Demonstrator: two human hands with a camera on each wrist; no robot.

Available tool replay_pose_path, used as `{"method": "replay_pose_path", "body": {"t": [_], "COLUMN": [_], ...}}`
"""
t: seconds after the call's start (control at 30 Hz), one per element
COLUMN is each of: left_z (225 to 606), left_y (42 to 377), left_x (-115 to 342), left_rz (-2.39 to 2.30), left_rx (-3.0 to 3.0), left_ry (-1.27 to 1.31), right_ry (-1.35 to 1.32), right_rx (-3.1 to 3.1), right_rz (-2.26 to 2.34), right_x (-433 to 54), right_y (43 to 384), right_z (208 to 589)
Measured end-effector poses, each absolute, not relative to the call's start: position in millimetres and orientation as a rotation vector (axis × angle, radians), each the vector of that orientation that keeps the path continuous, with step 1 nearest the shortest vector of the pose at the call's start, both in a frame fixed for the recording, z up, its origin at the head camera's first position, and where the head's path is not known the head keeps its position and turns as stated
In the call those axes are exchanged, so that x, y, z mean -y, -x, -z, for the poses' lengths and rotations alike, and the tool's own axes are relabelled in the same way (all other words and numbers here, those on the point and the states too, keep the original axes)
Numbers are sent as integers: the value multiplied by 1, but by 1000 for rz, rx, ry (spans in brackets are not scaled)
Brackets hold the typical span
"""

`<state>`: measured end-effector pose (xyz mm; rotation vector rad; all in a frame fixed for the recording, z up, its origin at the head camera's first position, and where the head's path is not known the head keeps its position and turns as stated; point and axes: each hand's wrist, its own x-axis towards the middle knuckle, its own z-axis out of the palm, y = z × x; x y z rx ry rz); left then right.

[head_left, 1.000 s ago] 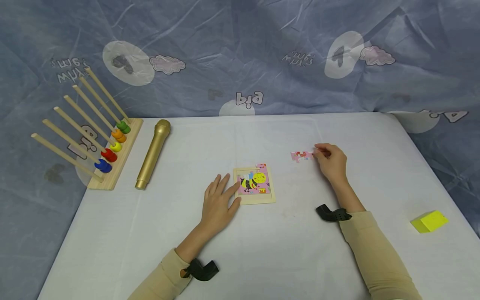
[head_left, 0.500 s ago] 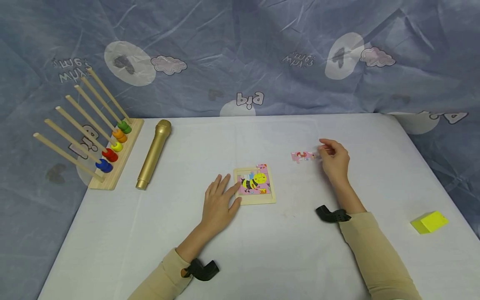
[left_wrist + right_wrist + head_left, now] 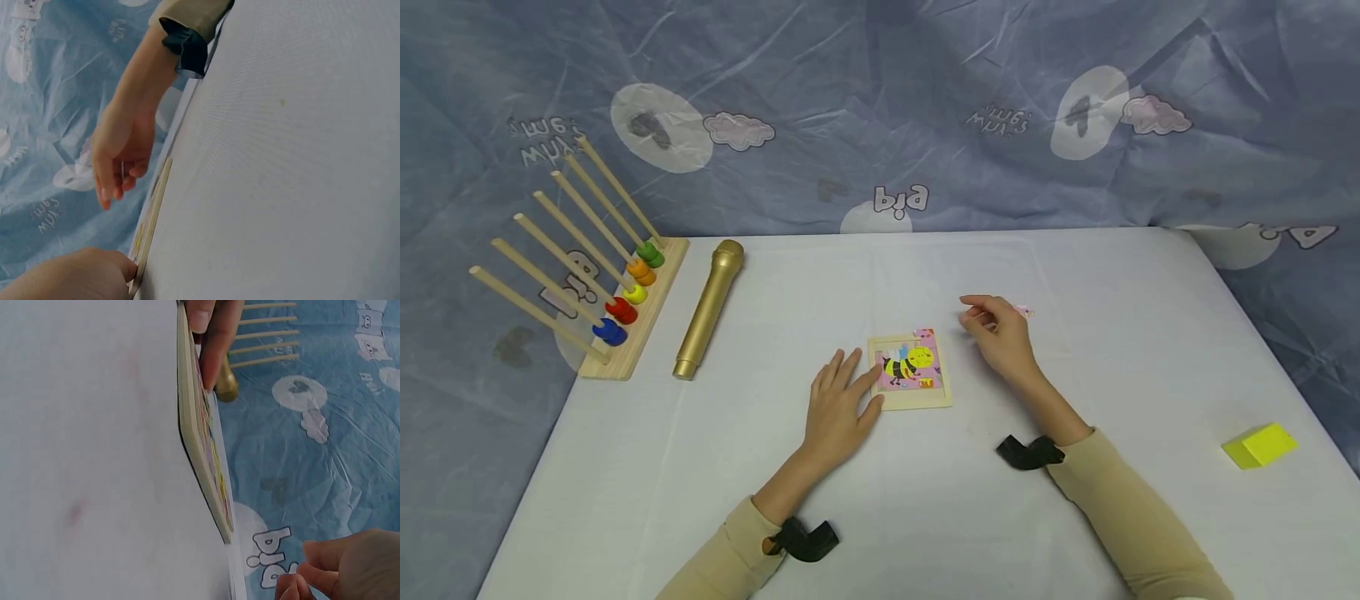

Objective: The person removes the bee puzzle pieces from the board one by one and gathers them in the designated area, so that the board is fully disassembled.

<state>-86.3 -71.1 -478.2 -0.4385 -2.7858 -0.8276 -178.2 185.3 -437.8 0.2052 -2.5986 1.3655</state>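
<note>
A wooden puzzle frame [image 3: 910,398] with a bee picture lies on the white table, with one pink piece sticking up over its top edge. My left hand [image 3: 838,417] rests at the frame's left side, fingers spread, its forefinger and thumb touching the edge. To the right of the frame my right hand [image 3: 1003,337] is raised above the table with bent fingers. Between its fingertips the left wrist view shows the thin pale edge of a puzzle piece [image 3: 123,169]. Behind that hand, loose pink puzzle pieces [image 3: 1025,311] lie mostly hidden.
On the left stands a wooden bead rack [image 3: 632,333] with coloured beads on upright rods. Beside it lies a gold microphone [image 3: 709,308]. A yellow block [image 3: 1260,446] sits near the right edge. Blue patterned cloth [image 3: 880,108] hangs behind the table.
My right hand lifted off the loose pieces with a puzzle piece and moved left toward the frame, now covering most of those left on the table. My left hand has stayed put.
</note>
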Motion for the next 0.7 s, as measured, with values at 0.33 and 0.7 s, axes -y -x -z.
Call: {"method": "replay_pose_path", "body": {"t": [0.33, 0.7], "left_z": [478, 478], "left_y": [86, 86], "left_x": [71, 71], "left_rz": [828, 829], "left_rx": [2786, 2787], "left_ry": [446, 446], "right_ry": [-402, -444], "right_rx": [2656, 2677], "right_rz": [-1357, -1330], "right_x": [-155, -155], "right_y": [175, 174], "right_z": [444, 448]}}
